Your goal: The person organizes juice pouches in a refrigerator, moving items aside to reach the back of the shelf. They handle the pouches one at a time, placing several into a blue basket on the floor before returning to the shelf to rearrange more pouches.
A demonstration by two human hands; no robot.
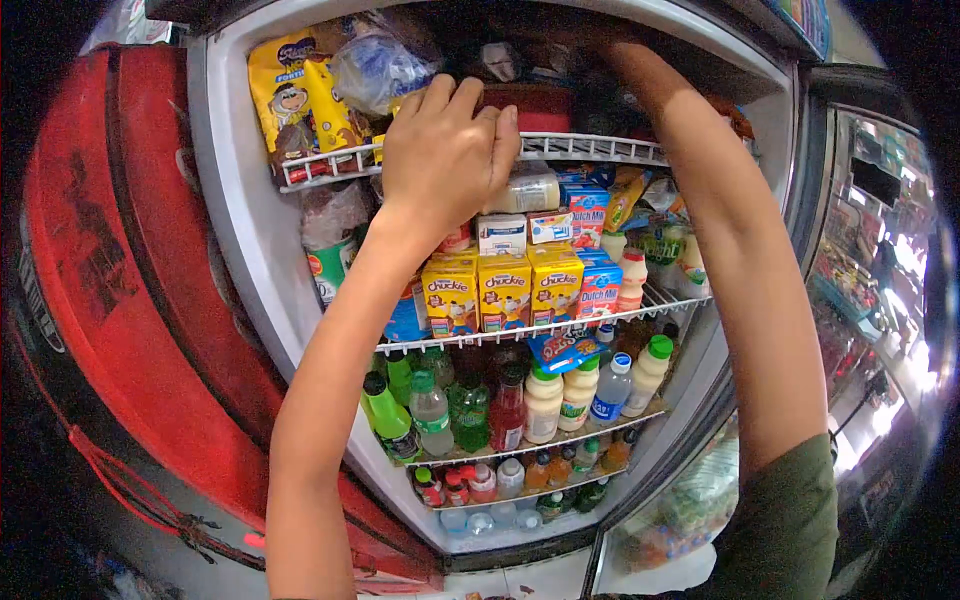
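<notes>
As the right hand (620,54), grip hidden, reaches deep, needing clearance, the left hand (437,160), hold unclear, crosses the white wire shelf (590,139).

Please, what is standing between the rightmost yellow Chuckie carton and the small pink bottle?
A blue Dutch Mill carton stands between the Chuckie carton and the bottle, as the head view shows.

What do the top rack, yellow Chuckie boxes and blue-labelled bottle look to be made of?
The top rack looks like white coated wire, probably metal: thin, spaced bars. The Chuckie boxes seem smooth printed paperboard, with flat sides and folded edges. The blue-labelled bottle looks like clear, shiny plastic, being see-through.
</notes>
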